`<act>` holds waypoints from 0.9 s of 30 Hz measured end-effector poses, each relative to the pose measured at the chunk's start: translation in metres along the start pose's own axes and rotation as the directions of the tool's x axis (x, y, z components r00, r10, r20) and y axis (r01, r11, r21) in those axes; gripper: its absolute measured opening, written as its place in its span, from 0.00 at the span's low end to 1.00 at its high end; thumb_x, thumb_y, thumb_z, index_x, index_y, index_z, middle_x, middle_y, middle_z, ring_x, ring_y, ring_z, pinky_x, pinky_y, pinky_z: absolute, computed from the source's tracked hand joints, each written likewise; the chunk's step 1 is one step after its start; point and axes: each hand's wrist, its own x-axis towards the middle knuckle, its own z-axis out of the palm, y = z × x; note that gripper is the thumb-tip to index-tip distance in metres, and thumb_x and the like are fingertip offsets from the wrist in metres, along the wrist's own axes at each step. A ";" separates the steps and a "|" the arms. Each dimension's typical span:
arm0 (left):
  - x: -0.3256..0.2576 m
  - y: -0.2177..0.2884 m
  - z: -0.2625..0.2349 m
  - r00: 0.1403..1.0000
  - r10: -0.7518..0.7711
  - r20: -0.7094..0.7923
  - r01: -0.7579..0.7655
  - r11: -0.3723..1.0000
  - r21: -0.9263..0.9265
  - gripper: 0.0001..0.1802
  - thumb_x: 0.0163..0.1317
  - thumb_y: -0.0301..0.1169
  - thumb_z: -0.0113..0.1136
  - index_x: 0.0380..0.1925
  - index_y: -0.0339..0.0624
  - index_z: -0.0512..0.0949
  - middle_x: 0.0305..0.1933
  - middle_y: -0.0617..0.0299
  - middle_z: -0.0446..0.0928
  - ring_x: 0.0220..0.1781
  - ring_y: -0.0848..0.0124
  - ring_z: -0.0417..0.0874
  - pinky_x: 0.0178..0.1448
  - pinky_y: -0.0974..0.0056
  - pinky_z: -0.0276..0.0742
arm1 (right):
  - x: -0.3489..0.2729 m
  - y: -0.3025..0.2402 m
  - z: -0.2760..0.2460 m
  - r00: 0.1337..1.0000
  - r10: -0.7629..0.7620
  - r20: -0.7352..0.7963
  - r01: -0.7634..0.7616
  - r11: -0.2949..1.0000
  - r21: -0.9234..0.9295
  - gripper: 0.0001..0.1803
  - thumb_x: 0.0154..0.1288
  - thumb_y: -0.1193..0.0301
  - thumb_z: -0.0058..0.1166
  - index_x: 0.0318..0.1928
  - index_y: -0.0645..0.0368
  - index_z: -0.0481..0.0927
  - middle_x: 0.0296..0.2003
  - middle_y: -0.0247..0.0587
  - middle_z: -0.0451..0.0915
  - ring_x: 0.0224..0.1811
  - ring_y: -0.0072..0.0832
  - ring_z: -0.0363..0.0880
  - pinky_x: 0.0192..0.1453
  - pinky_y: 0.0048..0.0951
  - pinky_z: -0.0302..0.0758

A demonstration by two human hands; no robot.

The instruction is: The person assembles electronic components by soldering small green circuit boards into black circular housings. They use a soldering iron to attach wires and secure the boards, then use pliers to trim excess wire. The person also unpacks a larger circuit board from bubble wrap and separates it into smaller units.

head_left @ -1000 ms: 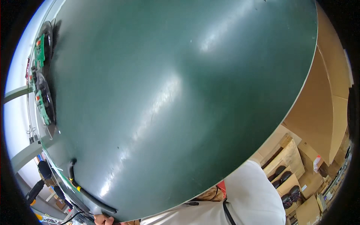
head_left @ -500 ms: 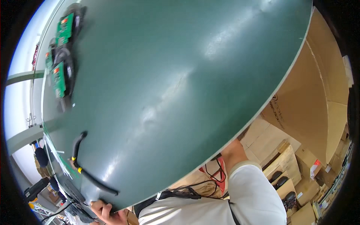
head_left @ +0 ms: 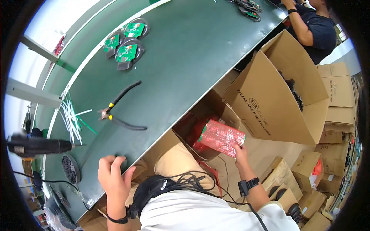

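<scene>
In my right hand is a pinkish-red bubble-wrap packet with green edges at its ends, gripped by its near right corner beyond the workbench edge. Beneath it, red wrapping shows in an open cardboard box under the bench. My left hand is at the near edge of the green workbench, its bent fingers and thumb apart with nothing between them. Yellow-banded black cutting pliers lie spread on the bench beyond that hand.
Green circuit boards on black round parts lie at the far left. Nearer are white and green strips, a black power screwdriver and a round tin of small dark pieces. A large carton and a co-worker are at right.
The view has swung right and backed off from the bench. My right hand, hidden below the edge before, now shows with the bubble-wrap packet. The left hand has lifted with its fingers apart.
</scene>
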 end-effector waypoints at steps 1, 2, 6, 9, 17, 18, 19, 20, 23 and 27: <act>-0.001 0.000 0.000 1.000 0.010 -0.011 -0.010 1.000 0.001 0.25 0.49 0.35 0.80 0.46 0.43 0.80 0.42 0.52 0.75 0.40 0.52 0.77 0.41 0.52 0.74 | -0.004 0.009 -0.004 1.000 0.005 -0.008 -0.004 0.998 0.058 0.25 0.62 0.66 0.70 0.59 0.57 0.80 0.48 0.39 0.85 0.44 0.31 0.86 0.49 0.34 0.82; 0.002 0.001 0.000 0.999 0.030 -0.020 -0.030 1.000 -0.003 0.25 0.49 0.35 0.80 0.46 0.43 0.80 0.42 0.53 0.75 0.41 0.52 0.78 0.41 0.52 0.74 | -0.006 0.015 0.001 1.000 0.012 0.000 -0.012 0.997 0.078 0.24 0.63 0.66 0.70 0.58 0.57 0.79 0.47 0.39 0.85 0.43 0.31 0.86 0.48 0.35 0.83; 0.004 0.007 -0.009 0.999 0.033 -0.028 -0.034 0.999 -0.021 0.24 0.50 0.30 0.78 0.47 0.41 0.79 0.43 0.51 0.76 0.43 0.49 0.80 0.45 0.51 0.76 | 0.005 0.016 0.067 1.000 -0.004 0.011 0.003 0.995 0.098 0.21 0.64 0.67 0.69 0.55 0.56 0.77 0.44 0.36 0.83 0.42 0.32 0.86 0.42 0.37 0.85; 0.004 0.006 -0.012 0.998 0.041 -0.037 -0.043 0.998 -0.040 0.24 0.49 0.32 0.79 0.46 0.42 0.81 0.43 0.53 0.76 0.43 0.52 0.80 0.46 0.52 0.77 | 0.041 -0.011 0.115 0.996 -0.091 -0.024 0.094 0.977 0.190 0.20 0.63 0.68 0.70 0.51 0.57 0.77 0.39 0.33 0.81 0.37 0.26 0.81 0.38 0.32 0.78; 0.006 -0.003 -0.013 0.994 0.083 -0.074 -0.091 0.988 -0.126 0.22 0.51 0.35 0.78 0.46 0.45 0.82 0.42 0.58 0.76 0.42 0.56 0.79 0.44 0.54 0.78 | 0.121 -0.125 0.143 0.979 -0.164 0.124 0.124 0.953 0.277 0.16 0.69 0.67 0.62 0.53 0.58 0.78 0.44 0.38 0.84 0.44 0.32 0.87 0.47 0.40 0.87; 0.003 -0.005 -0.014 0.996 0.066 -0.067 -0.075 0.988 -0.132 0.22 0.51 0.35 0.78 0.46 0.45 0.82 0.42 0.58 0.76 0.42 0.57 0.79 0.44 0.55 0.78 | 0.111 -0.141 0.141 0.943 -0.291 0.161 0.228 0.918 0.326 0.15 0.71 0.67 0.61 0.53 0.59 0.78 0.44 0.38 0.85 0.45 0.32 0.87 0.48 0.40 0.87; -0.001 -0.006 -0.018 0.997 0.044 -0.060 -0.051 0.990 -0.133 0.23 0.51 0.36 0.78 0.46 0.45 0.82 0.42 0.58 0.76 0.42 0.57 0.79 0.44 0.55 0.78 | 0.087 -0.164 0.138 0.946 -0.247 0.210 0.187 0.945 0.268 0.16 0.71 0.69 0.60 0.56 0.61 0.78 0.46 0.40 0.85 0.47 0.34 0.88 0.51 0.41 0.87; -0.001 -0.006 -0.018 0.997 0.045 -0.056 -0.053 0.986 -0.155 0.23 0.51 0.36 0.78 0.46 0.46 0.82 0.42 0.58 0.76 0.43 0.57 0.80 0.45 0.55 0.78 | 0.071 -0.179 0.116 0.931 -0.232 0.282 0.144 0.943 0.300 0.18 0.72 0.71 0.57 0.59 0.62 0.78 0.48 0.42 0.85 0.48 0.37 0.88 0.52 0.44 0.87; -0.010 -0.012 -0.018 0.993 0.027 -0.115 -0.048 0.981 -0.187 0.22 0.51 0.35 0.78 0.46 0.46 0.82 0.42 0.59 0.76 0.42 0.58 0.80 0.44 0.55 0.78 | -0.006 -0.219 0.074 0.820 -0.268 0.506 0.085 0.931 0.356 0.24 0.72 0.69 0.55 0.66 0.63 0.75 0.57 0.45 0.84 0.56 0.38 0.86 0.63 0.45 0.83; -0.017 -0.022 -0.021 0.995 0.033 -0.096 -0.062 0.948 -0.312 0.23 0.54 0.36 0.78 0.48 0.43 0.83 0.43 0.58 0.79 0.45 0.59 0.83 0.49 0.56 0.80 | -0.087 -0.253 0.002 0.688 -0.351 0.635 0.189 0.932 0.310 0.34 0.66 0.67 0.59 0.71 0.65 0.70 0.64 0.47 0.80 0.64 0.41 0.81 0.69 0.44 0.79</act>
